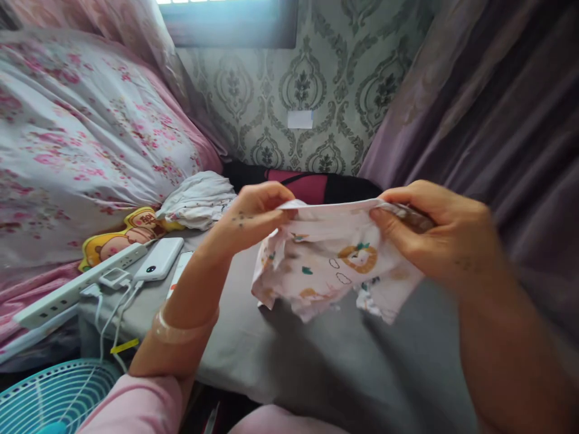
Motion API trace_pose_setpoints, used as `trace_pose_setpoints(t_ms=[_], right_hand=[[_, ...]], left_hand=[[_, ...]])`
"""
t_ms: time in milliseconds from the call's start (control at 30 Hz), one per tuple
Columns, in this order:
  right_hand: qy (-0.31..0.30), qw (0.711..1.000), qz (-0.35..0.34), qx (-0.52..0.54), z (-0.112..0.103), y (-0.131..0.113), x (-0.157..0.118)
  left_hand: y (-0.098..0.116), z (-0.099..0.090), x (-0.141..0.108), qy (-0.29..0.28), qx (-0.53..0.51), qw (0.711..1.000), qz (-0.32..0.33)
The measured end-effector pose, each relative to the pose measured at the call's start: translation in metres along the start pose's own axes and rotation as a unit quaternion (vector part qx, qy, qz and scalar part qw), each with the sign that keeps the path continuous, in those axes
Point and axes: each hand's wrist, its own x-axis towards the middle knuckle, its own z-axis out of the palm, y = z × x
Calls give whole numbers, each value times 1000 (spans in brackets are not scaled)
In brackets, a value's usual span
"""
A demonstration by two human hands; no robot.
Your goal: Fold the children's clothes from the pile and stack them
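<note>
While 2 hands (259, 211) (418, 226) hold shorts (321, 262), cushion (136, 234) beyond, Chinese-lettered.

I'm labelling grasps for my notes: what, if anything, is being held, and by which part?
Small pale printed shorts, held by the waistband: left hand pinching one end, right hand the other.

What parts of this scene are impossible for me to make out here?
All in the head view:
- Both ends of the waistband on the printed shorts: covered by the left hand and right hand.
- What the flat white item beside the power bank is: mostly hidden behind the left forearm.
- The rest of the blue fan: cut off by the picture's left and bottom edges.
</note>
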Motion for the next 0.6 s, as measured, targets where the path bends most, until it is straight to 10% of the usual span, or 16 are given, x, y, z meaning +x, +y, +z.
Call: trace_pose_setpoints(t_ms=[133,333,600], right_hand=[[-185,961,182,94,40,52,-17],[-269,904,278,183,97,109,-68],[-264,883,325,215,95,119,-79]], left_hand=[[-71,21,16,-233,-143,937,-216],[-149,69,9,-249,-331,830,-374],[-141,63,8,-236,-259,884,-310]])
